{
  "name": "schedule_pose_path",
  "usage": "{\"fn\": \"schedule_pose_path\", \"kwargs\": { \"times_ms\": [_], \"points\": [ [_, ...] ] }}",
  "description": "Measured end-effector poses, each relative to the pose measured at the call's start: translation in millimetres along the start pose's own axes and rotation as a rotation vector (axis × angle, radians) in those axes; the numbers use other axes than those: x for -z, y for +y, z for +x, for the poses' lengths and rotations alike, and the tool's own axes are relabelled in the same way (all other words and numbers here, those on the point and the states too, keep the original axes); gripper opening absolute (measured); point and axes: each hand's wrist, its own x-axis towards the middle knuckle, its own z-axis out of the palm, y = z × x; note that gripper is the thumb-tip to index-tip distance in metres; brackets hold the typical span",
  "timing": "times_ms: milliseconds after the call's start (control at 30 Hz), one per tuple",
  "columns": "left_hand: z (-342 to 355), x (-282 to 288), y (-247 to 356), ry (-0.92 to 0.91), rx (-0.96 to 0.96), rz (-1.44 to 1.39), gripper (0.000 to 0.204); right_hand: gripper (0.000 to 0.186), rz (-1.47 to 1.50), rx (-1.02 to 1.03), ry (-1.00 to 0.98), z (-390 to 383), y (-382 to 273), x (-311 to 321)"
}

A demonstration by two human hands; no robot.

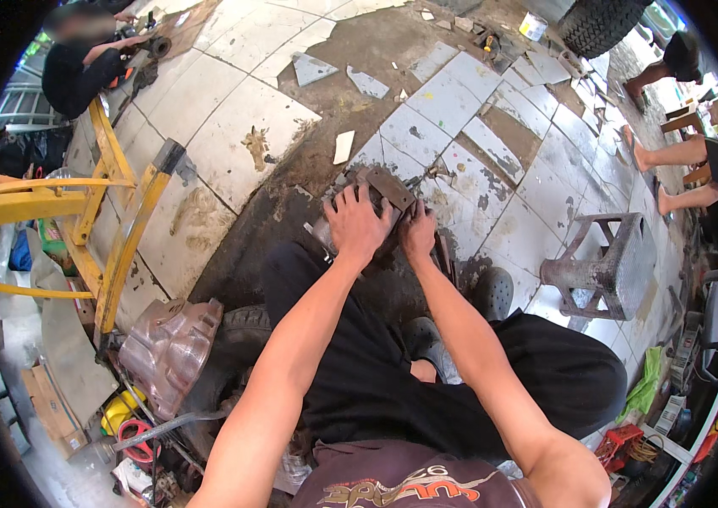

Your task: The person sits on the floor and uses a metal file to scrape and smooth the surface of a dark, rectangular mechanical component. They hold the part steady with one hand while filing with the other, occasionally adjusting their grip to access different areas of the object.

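Note:
A dark, greasy metal assembly (338,182) with a brown plate (385,183) on top sits in front of me on the floor, between my bent legs. My left hand (359,218) lies over its left part with fingers spread apart. My right hand (418,226) has its fingers curled at the plate's right edge; its fingertips are partly hidden. The underside of the assembly is hidden by my hands.
A yellow frame (84,203) stands left, a cast housing (168,351) lower left, a grey plastic stool (604,262) right. A person (75,72) works upper left; other people's legs (672,152) are at right. A tire (591,25) and broken tiles (312,68) lie beyond.

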Motion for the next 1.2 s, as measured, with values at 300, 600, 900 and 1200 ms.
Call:
{"fn": "schedule_pose_path", "kwargs": {
  "times_ms": [300,600,900,1200],
  "points": [
    [1,0,0,-0.014,-0.008,0.029,0.060,0.040,-0.011,-0.021,-0.003,-3,-4,4],
    [0,-1,-2,-0.004,0.002,0.012,0.061,0.042,0.037,-0.039,-0.040,-9,0,-4],
    [2,-5,-3,0.042,-0.002,0.001,0.060,0.042,-0.025,-0.036,0.040,-8,0,-10],
    [1,-4,-2,0.015,-0.005,-0.002,0.060,0.042,-0.051,0.010,0.105,-1,5,-15]
  ]
}}
